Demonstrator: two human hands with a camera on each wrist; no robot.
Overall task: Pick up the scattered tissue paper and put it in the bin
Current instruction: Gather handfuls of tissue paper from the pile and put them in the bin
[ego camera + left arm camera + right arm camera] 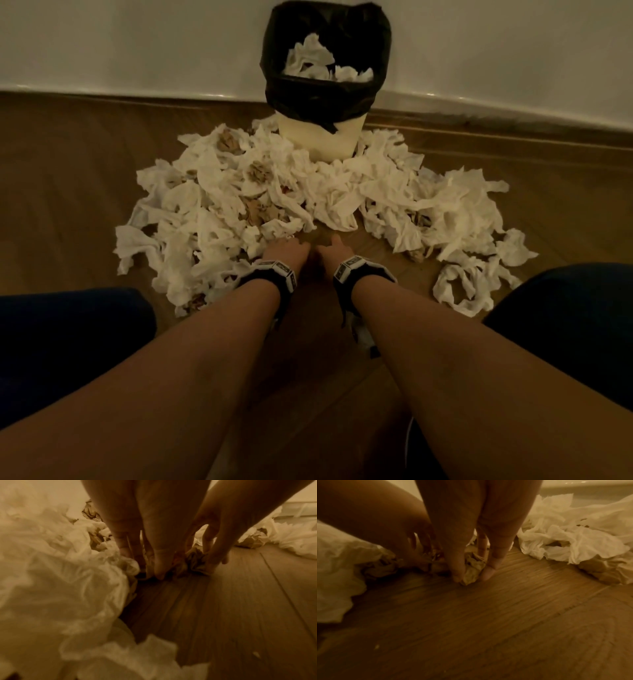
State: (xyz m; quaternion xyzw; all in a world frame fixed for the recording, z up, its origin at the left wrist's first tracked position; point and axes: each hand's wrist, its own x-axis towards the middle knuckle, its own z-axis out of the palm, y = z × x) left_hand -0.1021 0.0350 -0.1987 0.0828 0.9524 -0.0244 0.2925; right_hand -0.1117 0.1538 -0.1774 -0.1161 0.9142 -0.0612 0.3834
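White and brownish tissue paper [260,205] lies heaped on the wooden floor around a pale bin [322,137] with a black liner [325,92]; some tissue is inside it. Both hands are down at the floor in the gap in front of the heap. My left hand [286,248] curls its fingers round a brown crumpled wad [178,566] at the heap's edge. Right beside it, my right hand [471,574] pinches a small crumpled wad [473,568] between thumb and fingertip, still on the floor.
The bin stands against a white wall with a skirting board [496,113]. More tissue [462,287] lies to the right of my hands. My knees in dark trousers [68,342] flank the arms. Bare floorboards [308,342] run between the forearms.
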